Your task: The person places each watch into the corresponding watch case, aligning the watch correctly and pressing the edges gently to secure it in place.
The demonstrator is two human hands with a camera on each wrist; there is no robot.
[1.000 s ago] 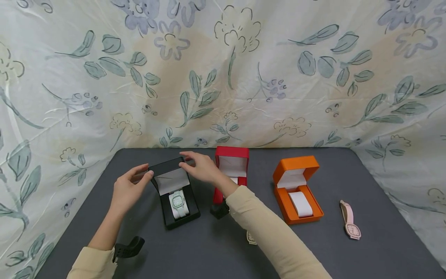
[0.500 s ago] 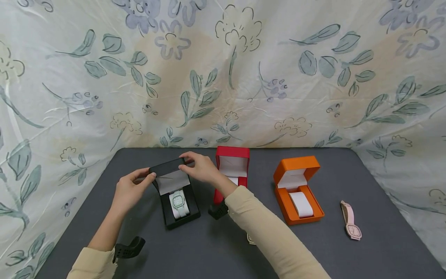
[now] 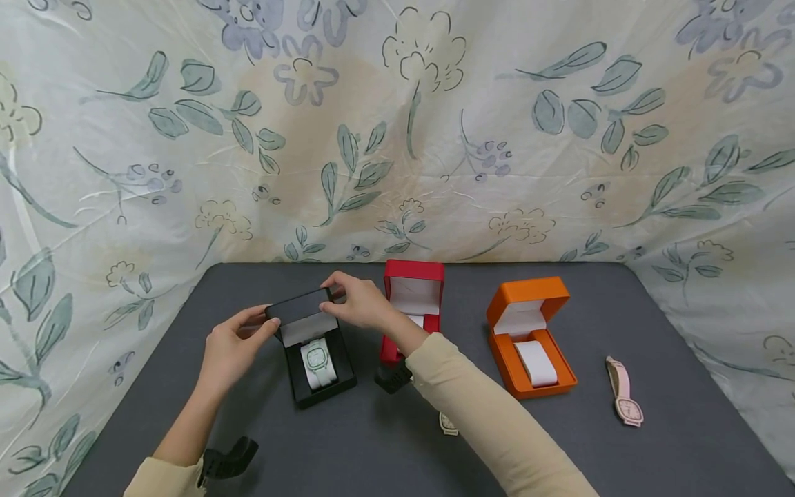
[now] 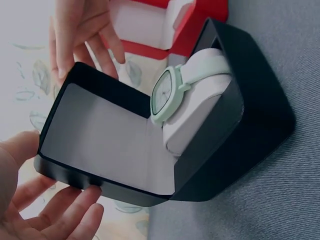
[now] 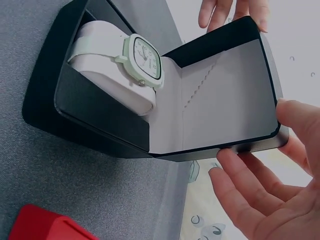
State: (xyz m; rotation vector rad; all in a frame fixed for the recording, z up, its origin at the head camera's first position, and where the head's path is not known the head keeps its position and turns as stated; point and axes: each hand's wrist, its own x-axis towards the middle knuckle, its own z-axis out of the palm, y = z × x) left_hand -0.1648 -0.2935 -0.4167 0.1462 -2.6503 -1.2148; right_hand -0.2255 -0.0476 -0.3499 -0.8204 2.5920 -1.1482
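Observation:
A black watch box [image 3: 304, 402] stands on the table, its lid [image 3: 298, 308] raised at a slant. In its base sits a pale green watch [image 3: 317, 357] wrapped round a white cushion [image 5: 107, 67]. My left hand [image 3: 231, 348] pinches the lid's left corner, thumb on the front edge and fingers along the side. At the opposite corner, my right hand [image 3: 360, 302] holds the lid the same way. The left wrist view shows the lid's grey lining [image 4: 100, 135] between both hands.
Behind my right wrist stands an opened red watch box [image 3: 415, 269]. Farther right is an opened orange watch box [image 3: 528, 293] with a bare white cushion [image 3: 536, 364]. A pink watch [image 3: 629, 408] lies at the right. Another watch [image 3: 448, 424] is partly hidden by my right sleeve.
The black box's lid has tipped forward and down, with both hands following it. Less of its grey lining shows in the head view. The other boxes and watches have stayed put.

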